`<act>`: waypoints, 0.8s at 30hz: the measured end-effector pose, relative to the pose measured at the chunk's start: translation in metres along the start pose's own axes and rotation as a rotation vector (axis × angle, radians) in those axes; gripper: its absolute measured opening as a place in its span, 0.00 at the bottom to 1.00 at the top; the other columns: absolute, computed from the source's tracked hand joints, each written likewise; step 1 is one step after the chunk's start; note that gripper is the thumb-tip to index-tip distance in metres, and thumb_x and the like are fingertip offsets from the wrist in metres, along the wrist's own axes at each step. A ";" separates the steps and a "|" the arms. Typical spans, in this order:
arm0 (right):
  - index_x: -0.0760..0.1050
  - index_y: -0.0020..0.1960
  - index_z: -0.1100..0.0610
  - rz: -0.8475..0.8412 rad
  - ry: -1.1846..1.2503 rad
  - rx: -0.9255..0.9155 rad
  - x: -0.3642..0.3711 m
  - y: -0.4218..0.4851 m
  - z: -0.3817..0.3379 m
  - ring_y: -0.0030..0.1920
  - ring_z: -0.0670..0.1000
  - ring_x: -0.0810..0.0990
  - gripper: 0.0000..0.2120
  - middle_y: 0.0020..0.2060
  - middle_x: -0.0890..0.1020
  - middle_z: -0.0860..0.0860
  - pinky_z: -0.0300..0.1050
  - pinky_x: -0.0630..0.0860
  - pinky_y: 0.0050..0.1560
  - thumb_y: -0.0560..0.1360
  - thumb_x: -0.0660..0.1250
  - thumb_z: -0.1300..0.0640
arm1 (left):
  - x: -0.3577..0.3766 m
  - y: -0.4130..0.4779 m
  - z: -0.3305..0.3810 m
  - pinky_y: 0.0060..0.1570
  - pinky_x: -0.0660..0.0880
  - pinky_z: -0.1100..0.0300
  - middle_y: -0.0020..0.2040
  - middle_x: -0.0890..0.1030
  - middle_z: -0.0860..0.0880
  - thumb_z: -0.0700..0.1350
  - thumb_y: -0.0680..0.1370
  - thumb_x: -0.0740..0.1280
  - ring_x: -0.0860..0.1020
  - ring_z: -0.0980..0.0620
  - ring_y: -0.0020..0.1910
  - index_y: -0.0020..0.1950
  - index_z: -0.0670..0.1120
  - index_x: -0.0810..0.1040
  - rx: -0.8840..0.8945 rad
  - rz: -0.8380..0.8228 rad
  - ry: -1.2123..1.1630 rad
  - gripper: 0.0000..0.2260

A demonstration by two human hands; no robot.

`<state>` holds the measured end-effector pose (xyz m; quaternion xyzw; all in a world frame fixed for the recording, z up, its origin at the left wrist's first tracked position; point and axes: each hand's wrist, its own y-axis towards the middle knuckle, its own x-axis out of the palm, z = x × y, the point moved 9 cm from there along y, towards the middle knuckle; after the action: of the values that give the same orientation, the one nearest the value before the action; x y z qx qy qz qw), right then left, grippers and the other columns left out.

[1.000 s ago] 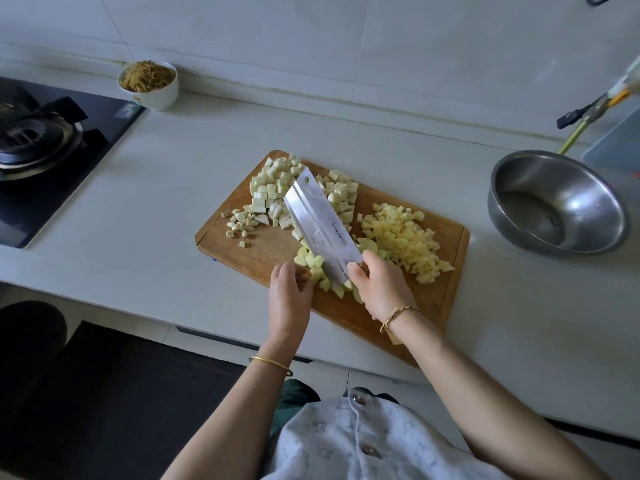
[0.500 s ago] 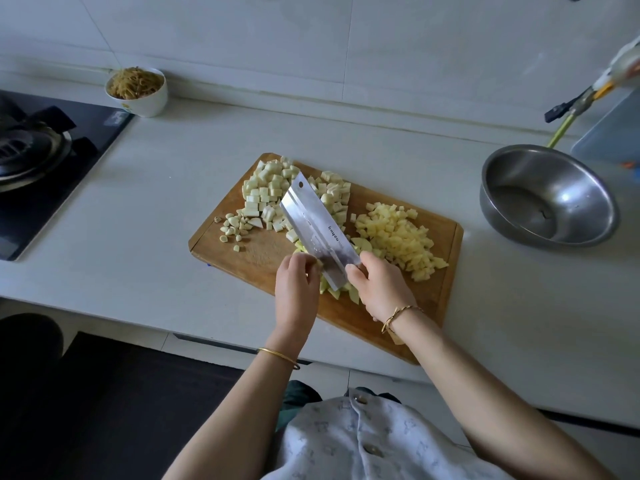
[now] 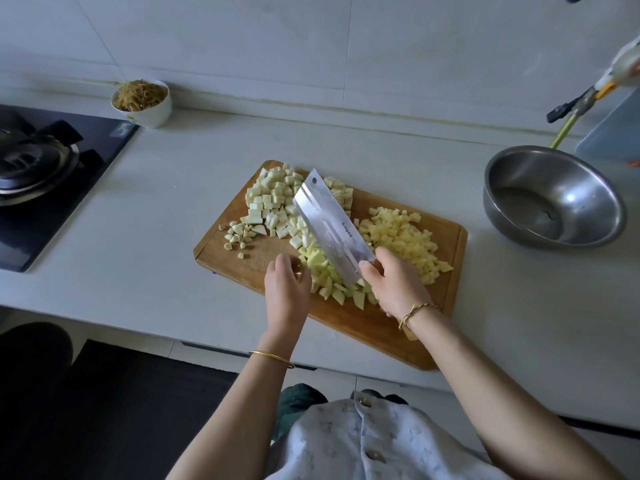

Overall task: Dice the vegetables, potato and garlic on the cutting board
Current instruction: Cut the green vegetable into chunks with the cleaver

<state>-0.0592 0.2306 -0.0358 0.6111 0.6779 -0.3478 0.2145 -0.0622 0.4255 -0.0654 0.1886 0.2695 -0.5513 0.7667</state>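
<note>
On the far left of the frame I see a black stove (image 3: 100, 147) with a pot (image 3: 31, 164) on it. Just right of it, in the upper left, sits a white bowl (image 3: 147, 110) with thin brown strips inside. In the middle the wooden cutting board (image 3: 377, 327) lies on the pale counter (image 3: 156, 254).

On the board's left end I see small garlic bits (image 3: 237, 233). Above them in the frame is a heap of pale vegetable cubes (image 3: 273, 199). The left hand (image 3: 287, 289) is low in the middle, over the board. Its fingers bend down, with the tips at the edge of a pile of light green chunks (image 3: 329, 285). I cannot tell if it holds a piece.

The knife (image 3: 332, 230), wide and shiny, slants over that pile, and its far end points to the upper left. The right hand (image 3: 394, 285) is wrapped round its handle at the low end. Right of the knife is a heap of yellow potato cubes (image 3: 405, 237). On the far right a steel bowl (image 3: 554, 199) sits off the board.
</note>
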 end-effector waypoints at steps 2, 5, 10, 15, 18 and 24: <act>0.65 0.43 0.57 0.012 -0.063 -0.035 -0.008 -0.001 -0.005 0.26 0.51 0.70 0.13 0.29 0.72 0.51 0.43 0.67 0.26 0.79 0.59 0.48 | 0.006 0.002 -0.005 0.46 0.68 0.64 0.50 0.74 0.47 0.40 0.77 0.67 0.72 0.52 0.47 0.55 0.39 0.75 -0.001 -0.064 0.028 0.08; 0.68 0.50 0.57 0.058 -0.189 -0.103 -0.027 -0.007 -0.017 0.32 0.50 0.75 0.14 0.35 0.76 0.49 0.41 0.66 0.26 0.77 0.62 0.45 | 0.007 0.003 -0.005 0.48 0.67 0.65 0.53 0.74 0.47 0.40 0.78 0.66 0.72 0.53 0.49 0.58 0.40 0.76 -0.009 -0.101 0.019 0.10; 0.66 0.58 0.54 0.079 -0.335 -0.162 -0.049 -0.022 -0.027 0.35 0.51 0.76 0.16 0.35 0.76 0.45 0.40 0.65 0.29 0.74 0.64 0.50 | -0.025 0.011 -0.004 0.50 0.71 0.65 0.62 0.70 0.44 0.35 0.78 0.61 0.75 0.53 0.47 0.61 0.41 0.75 -0.099 0.074 -0.141 0.12; 0.68 0.59 0.56 0.155 -0.404 -0.247 -0.052 -0.032 -0.021 0.41 0.55 0.81 0.15 0.45 0.82 0.50 0.45 0.74 0.35 0.74 0.66 0.55 | -0.071 0.005 0.040 0.54 0.75 0.49 0.58 0.68 0.46 0.35 0.77 0.61 0.73 0.45 0.52 0.58 0.40 0.73 0.092 0.457 -0.332 0.10; 0.71 0.58 0.57 0.191 -0.400 -0.248 -0.050 -0.038 -0.014 0.44 0.55 0.82 0.16 0.47 0.83 0.51 0.45 0.75 0.36 0.73 0.70 0.54 | -0.054 -0.003 0.087 0.56 0.73 0.48 0.58 0.72 0.48 0.36 0.76 0.63 0.72 0.45 0.57 0.58 0.40 0.75 0.427 0.350 -0.196 0.10; 0.77 0.41 0.58 0.384 -0.518 -0.300 -0.053 -0.050 -0.011 0.25 0.51 0.78 0.24 0.26 0.79 0.50 0.35 0.64 0.25 0.51 0.85 0.56 | 0.022 -0.022 0.136 0.59 0.68 0.53 0.58 0.78 0.45 0.45 0.77 0.65 0.72 0.45 0.59 0.58 0.45 0.81 0.822 -0.016 0.044 0.12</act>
<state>-0.0983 0.2019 0.0197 0.5805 0.5175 -0.3413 0.5280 -0.0496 0.3228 0.0277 0.4889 0.0444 -0.6149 0.6172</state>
